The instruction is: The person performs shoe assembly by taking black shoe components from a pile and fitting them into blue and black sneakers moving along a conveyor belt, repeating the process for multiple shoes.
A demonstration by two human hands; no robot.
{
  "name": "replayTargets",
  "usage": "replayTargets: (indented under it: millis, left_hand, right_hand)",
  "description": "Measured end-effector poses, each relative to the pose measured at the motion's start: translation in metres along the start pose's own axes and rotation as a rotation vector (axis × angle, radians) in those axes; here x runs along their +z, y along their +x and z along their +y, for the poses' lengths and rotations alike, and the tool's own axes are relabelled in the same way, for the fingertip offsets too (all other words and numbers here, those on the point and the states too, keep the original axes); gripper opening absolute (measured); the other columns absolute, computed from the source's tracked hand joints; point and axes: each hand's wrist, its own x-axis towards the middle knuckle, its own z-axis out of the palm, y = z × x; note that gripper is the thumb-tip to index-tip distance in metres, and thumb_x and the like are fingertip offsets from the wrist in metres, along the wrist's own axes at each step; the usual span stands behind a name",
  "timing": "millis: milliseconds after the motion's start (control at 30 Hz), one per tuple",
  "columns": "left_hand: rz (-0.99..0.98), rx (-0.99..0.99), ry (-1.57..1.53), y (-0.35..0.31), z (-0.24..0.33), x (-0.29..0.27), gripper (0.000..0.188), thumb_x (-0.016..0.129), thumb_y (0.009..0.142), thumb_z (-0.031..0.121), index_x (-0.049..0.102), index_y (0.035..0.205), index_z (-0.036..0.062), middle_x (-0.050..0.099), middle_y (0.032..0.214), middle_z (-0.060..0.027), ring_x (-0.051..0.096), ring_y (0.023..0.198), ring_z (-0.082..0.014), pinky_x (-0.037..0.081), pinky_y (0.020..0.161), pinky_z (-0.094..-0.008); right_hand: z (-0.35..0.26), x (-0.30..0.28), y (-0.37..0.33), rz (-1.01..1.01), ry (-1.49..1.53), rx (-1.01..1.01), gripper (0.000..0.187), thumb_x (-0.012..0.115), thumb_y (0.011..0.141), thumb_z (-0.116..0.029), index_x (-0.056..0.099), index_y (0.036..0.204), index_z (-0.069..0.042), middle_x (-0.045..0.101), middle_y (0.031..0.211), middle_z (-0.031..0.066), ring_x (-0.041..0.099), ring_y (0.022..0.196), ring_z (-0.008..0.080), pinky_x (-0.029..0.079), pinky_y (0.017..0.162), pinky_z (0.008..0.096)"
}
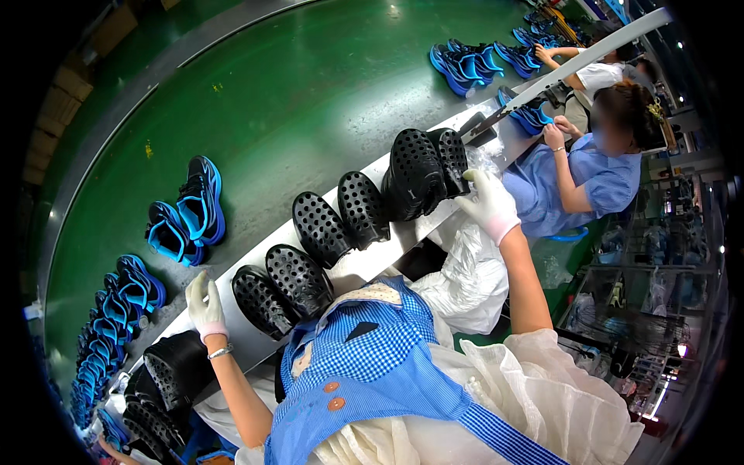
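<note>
Apron: blue-and-white checked bib (372,349) with two orange buttons, nearest the camera, over a cream garment.
Left hand (204,306): white-gloved, fingers loosely spread and holding nothing; it hovers over the white ledge (360,267) just beside the nearest black perforated shoe (261,301); a metal bracelet (220,353) on the wrist.
Right hand (488,203): white-gloved, fingers closed on the edge of the far black perforated pair (422,170).
Held pair, look: glossy black moulded clogs, covered in round holes, two pressed together.
Held pair, position and axis: on the white ledge at the far end of the black row, standing on edge, long axis running from ledge toward the green belt (310,101).
Row: three further black pairs along the ledge, tilted alike.
Belt stock: blue-and-black sports shoes (190,213) in pairs, well apart from the clogs.
Beyond: a seated person in blue (581,182), handling a blue shoe.
</note>
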Motion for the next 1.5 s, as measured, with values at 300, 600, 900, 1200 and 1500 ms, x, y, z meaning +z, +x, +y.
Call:
replayTargets:
  millis: [300, 600, 900, 1200, 1500]
  left_hand:
    - [-0.065, -0.131, -0.065, -0.017, 0.007, -0.004, 0.027, 0.059, 0.089, 0.014, 0.064, 0.113, 0.0027, 0.062, 0.110, -0.0109, 0.062, 0.083, -0.0178, 0.049, 0.074, -0.0289]
    - [-0.068, -0.148, -0.108, -0.029, -0.020, 0.000, 0.026, 0.059, 0.089, 0.014, 0.065, 0.113, 0.0036, 0.062, 0.104, -0.0080, 0.060, 0.073, -0.0141, 0.049, 0.066, -0.0263]
    - [0.000, -0.199, -0.108, -0.037, -0.029, -0.012, 0.023, 0.059, 0.090, 0.014, 0.065, 0.110, 0.0056, 0.064, 0.105, -0.0106, 0.063, 0.093, -0.0214, 0.050, 0.082, -0.0309]
    - [-0.304, -0.127, -0.708, -0.009, 0.100, -0.029, 0.045, 0.059, 0.092, 0.024, 0.049, 0.130, 0.0001, 0.058, 0.121, -0.0134, 0.057, 0.110, -0.0205, 0.048, 0.092, -0.0330]
    - [-0.502, -0.375, -1.474, -0.011, 0.089, -0.049, 0.049, 0.058, 0.091, 0.045, 0.054, 0.114, 0.0020, 0.061, 0.105, -0.0075, 0.059, 0.098, -0.0169, 0.049, 0.087, -0.0327]
  right_hand:
    - [0.009, 0.004, 0.007, -0.041, 0.056, 0.013, 0.047, 0.074, 0.072, -0.022, 0.055, 0.113, -0.010, 0.056, 0.108, 0.0140, 0.058, 0.099, 0.0318, 0.048, 0.086, 0.0380]
    - [0.013, 0.001, 0.015, -0.060, 0.015, -0.037, 0.046, 0.074, 0.070, -0.019, 0.056, 0.111, -0.010, 0.056, 0.105, 0.0104, 0.061, 0.092, 0.0271, 0.049, 0.080, 0.0355]
    - [0.001, -0.040, 0.025, 0.094, 0.533, -0.098, 0.047, 0.077, 0.068, -0.006, 0.055, 0.109, -0.001, 0.058, 0.101, 0.0088, 0.060, 0.088, 0.0205, 0.050, 0.079, 0.0321]
    - [-0.208, -0.031, 0.024, -0.098, 0.476, -0.543, 0.052, 0.073, 0.060, 0.003, 0.054, 0.108, 0.000, 0.055, 0.098, 0.0086, 0.057, 0.088, 0.0205, 0.047, 0.082, 0.0306]
    - [-0.368, 0.033, 0.008, -0.609, 0.703, -0.830, 0.044, 0.069, 0.069, 0.002, 0.057, 0.111, 0.001, 0.061, 0.101, 0.0123, 0.062, 0.088, 0.0220, 0.050, 0.080, 0.0306]
